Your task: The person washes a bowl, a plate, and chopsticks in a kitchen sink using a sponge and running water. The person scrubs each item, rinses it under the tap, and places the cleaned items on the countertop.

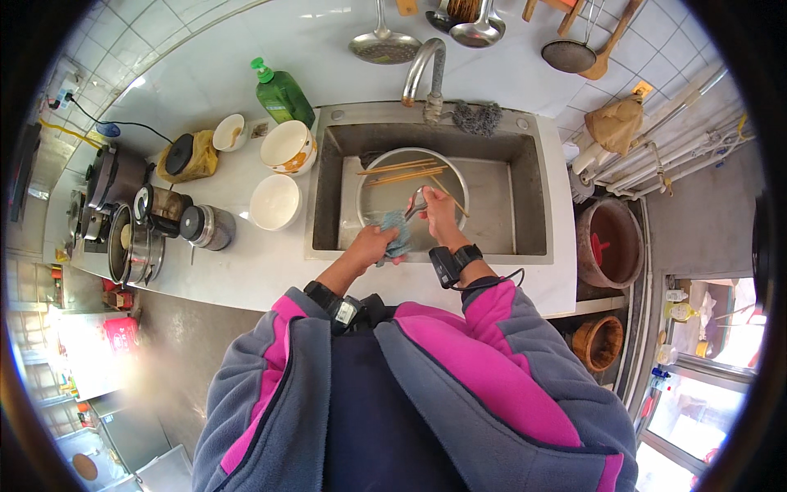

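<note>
Over the front of the steel sink (525,205), my left hand (370,244) is closed round a blue cloth (397,229), which is wrapped about part of a metal utensil (417,204). My right hand (439,218) grips that utensil higher up; its far end is hidden in the cloth. Behind both hands, a round steel basin (464,185) sits in the sink with several wooden chopsticks (397,168) lying across it or inside it. The tap (418,70) arches above, and a dark grey scrubber (476,117) rests on the sink's back ledge.
Left on the counter (229,271) stand bowls (275,202), a green pump bottle (282,94), jars (208,226), pots (139,246) and cookers (115,180). Utensils (385,47) hang on the back wall. Right of the sink are pipes (656,176), a large pot (607,246) and a wooden bucket (597,343).
</note>
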A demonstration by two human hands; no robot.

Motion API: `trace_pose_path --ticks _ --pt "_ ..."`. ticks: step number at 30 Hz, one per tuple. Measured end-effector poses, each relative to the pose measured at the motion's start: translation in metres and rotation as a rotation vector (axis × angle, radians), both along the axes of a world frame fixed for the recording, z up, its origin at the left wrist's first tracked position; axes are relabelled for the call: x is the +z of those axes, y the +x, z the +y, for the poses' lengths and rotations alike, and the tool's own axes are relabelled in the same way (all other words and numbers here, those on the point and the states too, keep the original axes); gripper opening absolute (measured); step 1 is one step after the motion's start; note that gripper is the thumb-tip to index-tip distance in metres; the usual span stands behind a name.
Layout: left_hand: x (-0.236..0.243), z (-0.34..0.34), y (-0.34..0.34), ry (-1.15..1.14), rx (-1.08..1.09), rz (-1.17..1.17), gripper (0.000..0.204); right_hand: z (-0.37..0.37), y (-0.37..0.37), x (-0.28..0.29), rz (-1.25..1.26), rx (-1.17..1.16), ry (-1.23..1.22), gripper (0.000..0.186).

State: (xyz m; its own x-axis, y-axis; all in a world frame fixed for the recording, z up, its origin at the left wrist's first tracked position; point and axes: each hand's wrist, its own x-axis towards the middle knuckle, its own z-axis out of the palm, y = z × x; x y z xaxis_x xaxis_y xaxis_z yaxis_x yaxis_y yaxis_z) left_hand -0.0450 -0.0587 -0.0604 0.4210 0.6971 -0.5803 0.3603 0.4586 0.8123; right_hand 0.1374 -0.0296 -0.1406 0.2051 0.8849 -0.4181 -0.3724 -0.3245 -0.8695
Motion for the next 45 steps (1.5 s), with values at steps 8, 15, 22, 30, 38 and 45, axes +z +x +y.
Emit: trace_pose_path --ticks 8,15,22,30,38,45 --pt "0.007 -0.005 -0.008 0.019 -0.002 -0.050 0.035 0.008 0.021 -0.026 0.025 -0.133 -0.001 0.018" --pt "-0.048 0.001 -0.019 0.381 -0.114 0.182 0.027 0.010 0.019 -0.062 -0.038 -0.009 -0.240 0.022" --pt "-0.042 0.020 -0.056 0.353 -0.570 0.316 0.035 0.015 0.020 -0.091 -0.294 0.044 -0.344 0.058" --pt "-0.049 0.048 -0.037 0.254 -0.829 0.529 0.042 0.016 0.021 -0.141 -0.506 0.086 -0.411 0.057" --pt "-0.050 0.051 -0.041 0.348 -0.888 0.522 0.036 -0.001 0.028 -0.146 0.102 0.095 -0.214 0.043" --pt "-0.052 0.050 -0.058 0.256 -0.763 0.357 0.030 0.010 0.022 -0.209 -0.798 -0.062 -0.445 0.026"
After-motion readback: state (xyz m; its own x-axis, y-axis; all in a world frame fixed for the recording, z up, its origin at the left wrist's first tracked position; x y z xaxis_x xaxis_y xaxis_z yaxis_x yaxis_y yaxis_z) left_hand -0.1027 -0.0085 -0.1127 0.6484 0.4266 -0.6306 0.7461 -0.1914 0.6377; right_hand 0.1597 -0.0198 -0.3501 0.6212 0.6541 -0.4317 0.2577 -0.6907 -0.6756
